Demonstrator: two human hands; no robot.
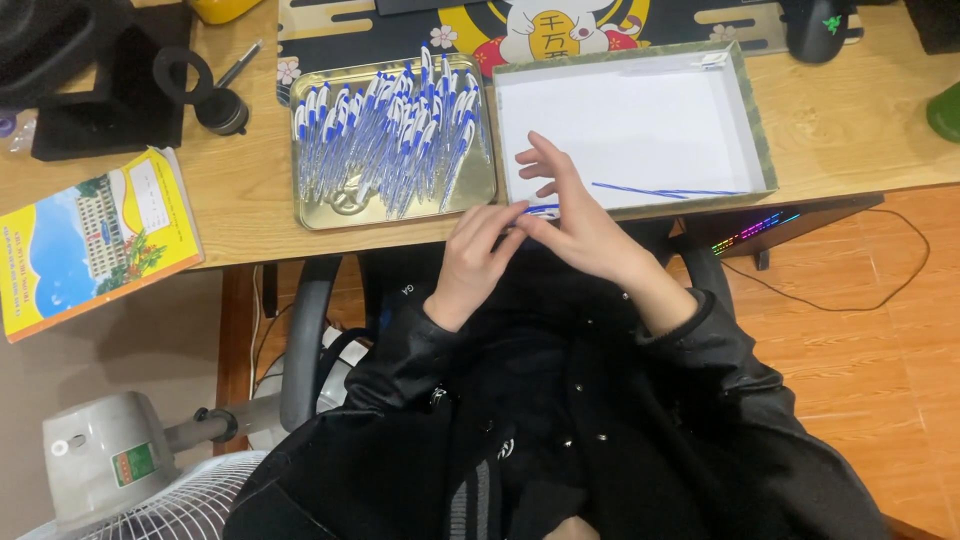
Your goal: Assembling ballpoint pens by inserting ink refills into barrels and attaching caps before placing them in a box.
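our left hand (478, 258) and right hand (572, 215) meet at the near edge of the bench (250, 200), fingertips pinched together on a small blue-and-white pen (540, 209). the left hand's fingers curl onto it from the left; the right hand grips with thumb and forefinger while its other fingers fan out loose above the white box (720, 120).

taking that box as our landmark: the pen sits at its near left corner, just touching or overlapping the rim, we cannot tell which. inside the box, near its front wall, lie a few thin blue refills (660, 191), well to the right of the hands. just left of the box stands a gold metal tray (320, 215) heaped with blue-and-white pens (390, 130), close beside the left hand. behind the box lies a printed mat (330, 30), with a dark mouse (815, 25) at the far right corner. far left of the box sit a black holder (110, 100), a round black cap (222, 110) and a yellow booklet (90, 240) overhanging the bench edge.

the tray and the box wall hem the hands on either side; open bench shows right of the box. below the edge are our dark jacket (560, 420), a chair arm (305, 330) and a fan (120, 470).
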